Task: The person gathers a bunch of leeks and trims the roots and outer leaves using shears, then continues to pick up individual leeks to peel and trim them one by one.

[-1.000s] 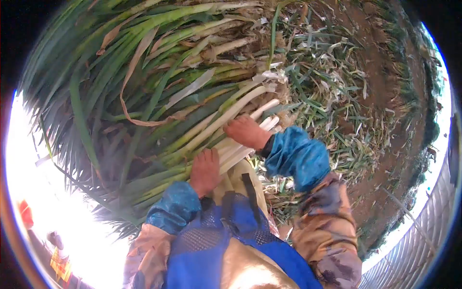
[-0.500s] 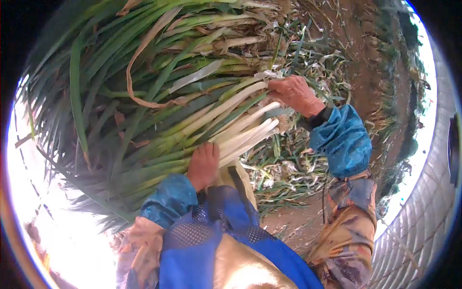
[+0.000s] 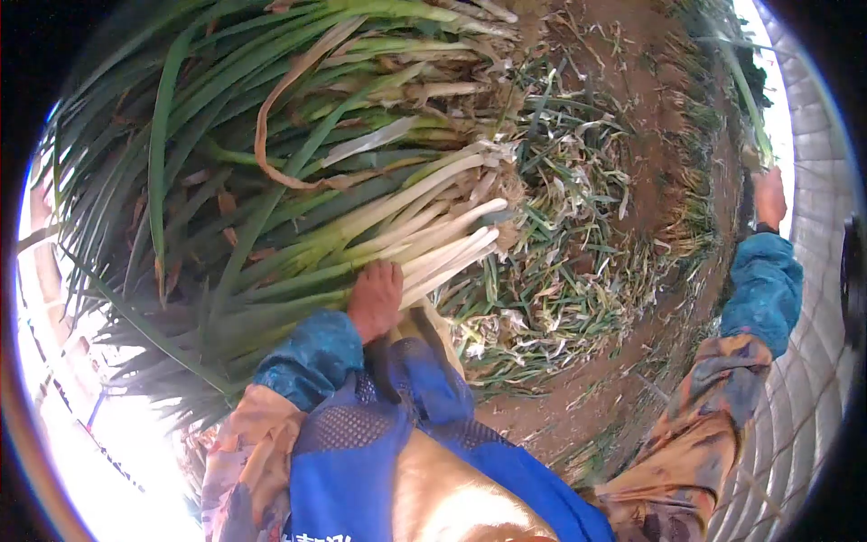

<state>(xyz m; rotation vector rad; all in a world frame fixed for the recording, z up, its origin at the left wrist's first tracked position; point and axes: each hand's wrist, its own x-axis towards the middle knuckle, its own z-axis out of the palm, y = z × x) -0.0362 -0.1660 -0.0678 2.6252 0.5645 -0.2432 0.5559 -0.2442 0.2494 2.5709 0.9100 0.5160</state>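
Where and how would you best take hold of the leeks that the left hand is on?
I'd grip their white shafts from above, coming from the bare-end side, just beyond the left hand: there they lie close together, fairly straight and exposed, while their green leaves run into the pile.

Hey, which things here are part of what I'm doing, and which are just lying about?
Part of the job:
- left hand, on the pale stalks
- right hand, out to the side with a green strand
- leafy pile

Apparently just lying about:
- leaf scraps on the ground
- dry brown leaf draped over the pile
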